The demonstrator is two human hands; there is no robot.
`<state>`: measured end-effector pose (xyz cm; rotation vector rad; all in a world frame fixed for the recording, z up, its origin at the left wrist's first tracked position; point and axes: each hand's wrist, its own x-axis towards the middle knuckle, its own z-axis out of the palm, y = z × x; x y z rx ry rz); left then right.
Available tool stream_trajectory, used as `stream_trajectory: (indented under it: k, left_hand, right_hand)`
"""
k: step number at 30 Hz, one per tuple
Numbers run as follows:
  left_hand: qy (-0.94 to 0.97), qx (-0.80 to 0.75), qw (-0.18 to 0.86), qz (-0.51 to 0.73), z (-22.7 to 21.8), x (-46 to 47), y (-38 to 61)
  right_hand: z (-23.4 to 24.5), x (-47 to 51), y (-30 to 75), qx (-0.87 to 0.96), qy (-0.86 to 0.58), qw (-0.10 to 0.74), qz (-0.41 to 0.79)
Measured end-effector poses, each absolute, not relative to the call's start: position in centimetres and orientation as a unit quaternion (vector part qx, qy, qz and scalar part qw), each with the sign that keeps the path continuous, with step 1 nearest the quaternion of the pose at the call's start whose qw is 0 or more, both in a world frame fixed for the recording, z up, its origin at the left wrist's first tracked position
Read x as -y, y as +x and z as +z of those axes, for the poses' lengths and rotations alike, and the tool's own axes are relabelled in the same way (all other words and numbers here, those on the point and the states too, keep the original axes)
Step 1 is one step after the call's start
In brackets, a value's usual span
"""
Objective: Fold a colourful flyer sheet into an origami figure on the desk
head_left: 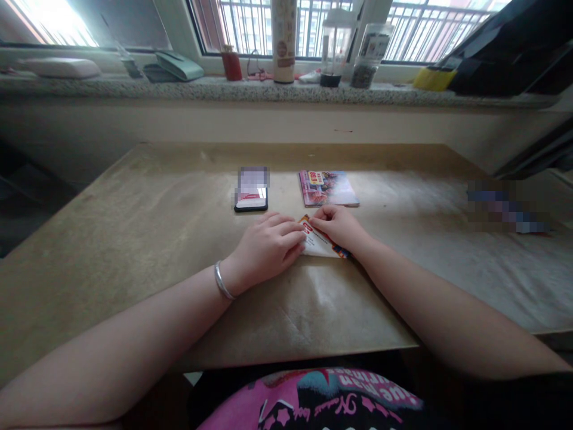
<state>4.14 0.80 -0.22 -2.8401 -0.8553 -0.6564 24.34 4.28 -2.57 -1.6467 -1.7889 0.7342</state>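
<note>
A white printed paper sheet (317,243) with orange and dark-blue edging lies on the table between my hands; it looks folded to a point at its far end. My left hand (271,243) lies fairly flat, its fingertips resting on the sheet's left side. With thumb and index finger together, my right hand (336,226) pinches the sheet's upper right edge. Just beyond the hands is a stack of colourful printed cards or a thin booklet (329,189) in pink and purple. Left of that lies a phone (251,197), its screen lit and partly blurred out.
The tan table (134,251) reaches to the wall under the window. A blurred flat item (508,209) lies at the right. On the stone sill (188,89) stand a red bottle (231,64), a tall canister (284,45), clear containers (335,51) and a dark bag (505,54).
</note>
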Motion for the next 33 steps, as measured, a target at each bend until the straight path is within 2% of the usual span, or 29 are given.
stream_trajectory:
  k: [4,33]
  left_hand:
    - [-0.941,0.255,0.081,-0.205,-0.7,-0.6,4.5]
    - [-0.949,0.271,0.043,-0.156,-1.2,-0.5,4.3]
  right_hand:
    - [-2.7,-4.8,24.6,0.668,-0.624,0.285,0.29]
    - [-2.9,-5.4,25.0,0.705,-0.629,0.249,0.214]
